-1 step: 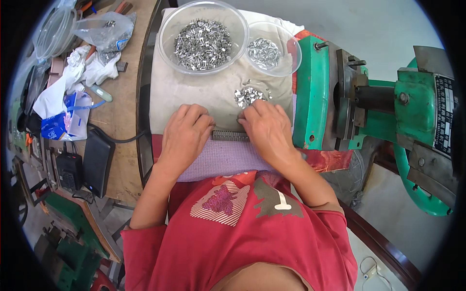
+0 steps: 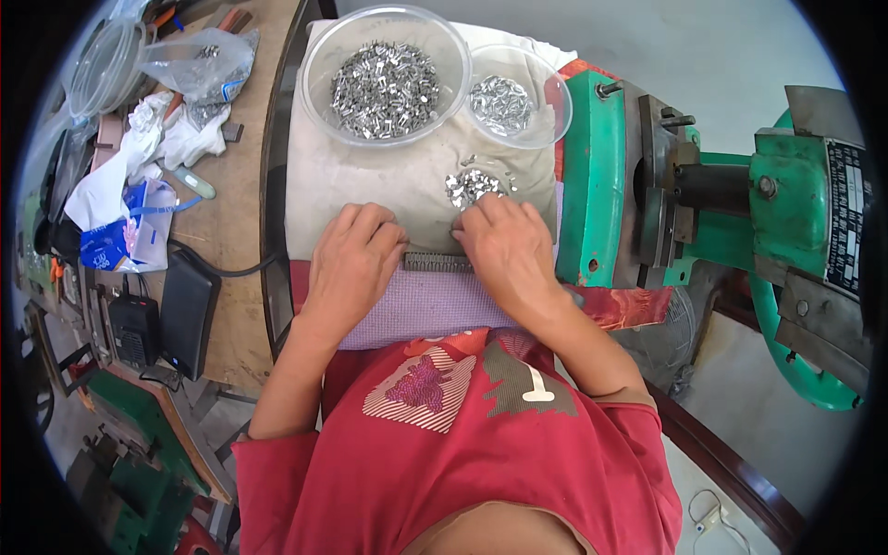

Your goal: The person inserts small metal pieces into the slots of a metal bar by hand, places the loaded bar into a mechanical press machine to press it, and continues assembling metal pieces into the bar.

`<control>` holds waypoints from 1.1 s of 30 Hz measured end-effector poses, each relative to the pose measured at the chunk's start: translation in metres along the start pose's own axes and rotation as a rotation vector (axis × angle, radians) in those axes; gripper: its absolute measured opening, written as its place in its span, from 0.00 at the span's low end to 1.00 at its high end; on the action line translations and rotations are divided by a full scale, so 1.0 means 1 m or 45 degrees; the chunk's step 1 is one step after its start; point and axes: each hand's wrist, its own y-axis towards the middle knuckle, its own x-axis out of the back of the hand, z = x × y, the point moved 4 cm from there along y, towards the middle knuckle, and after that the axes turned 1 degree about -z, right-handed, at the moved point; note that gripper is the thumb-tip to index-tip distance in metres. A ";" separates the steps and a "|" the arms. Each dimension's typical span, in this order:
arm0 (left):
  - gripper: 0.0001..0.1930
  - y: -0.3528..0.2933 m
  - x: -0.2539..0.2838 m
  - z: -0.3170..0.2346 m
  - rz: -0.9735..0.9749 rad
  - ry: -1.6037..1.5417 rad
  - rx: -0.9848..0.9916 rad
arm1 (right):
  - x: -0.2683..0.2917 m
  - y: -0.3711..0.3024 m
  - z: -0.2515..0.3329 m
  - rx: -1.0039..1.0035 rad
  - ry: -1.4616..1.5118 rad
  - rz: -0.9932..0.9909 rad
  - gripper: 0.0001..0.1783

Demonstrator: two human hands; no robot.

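Note:
A dark, toothed metal strip [image 2: 437,263] lies across the near edge of the cloth, between my two hands. My left hand [image 2: 359,248] is closed at its left end, fingers curled and pressed together. By the right end my right hand [image 2: 507,248] is closed too, thumb and fingertips drawn together. Whatever either hand pinches is hidden beneath the fingers. Just beyond my right fingers sits a small pile of shiny metal pieces [image 2: 470,185], with a few scattered around it.
A large clear tub [image 2: 314,92] full of small metal parts stands at the back, beside a smaller clear tub [image 2: 555,111] of silvery pieces. A green machine [image 2: 592,176] borders the right. The wooden table [image 2: 236,314] at left carries bags, tissues and a black box [image 2: 188,310].

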 end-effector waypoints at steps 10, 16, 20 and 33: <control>0.09 -0.003 0.001 -0.006 0.040 0.098 0.039 | 0.010 0.013 -0.009 0.189 -0.058 -0.035 0.05; 0.08 0.002 0.001 -0.008 0.045 0.137 0.049 | 0.063 0.050 -0.051 -0.051 -0.054 -0.222 0.05; 0.07 0.024 0.009 -0.028 -0.107 0.123 -0.025 | 0.067 0.077 -0.075 -0.123 -0.112 -0.189 0.06; 0.04 0.137 -0.013 -0.046 -0.224 0.534 -0.432 | 0.047 0.121 -0.116 -0.310 0.005 0.144 0.11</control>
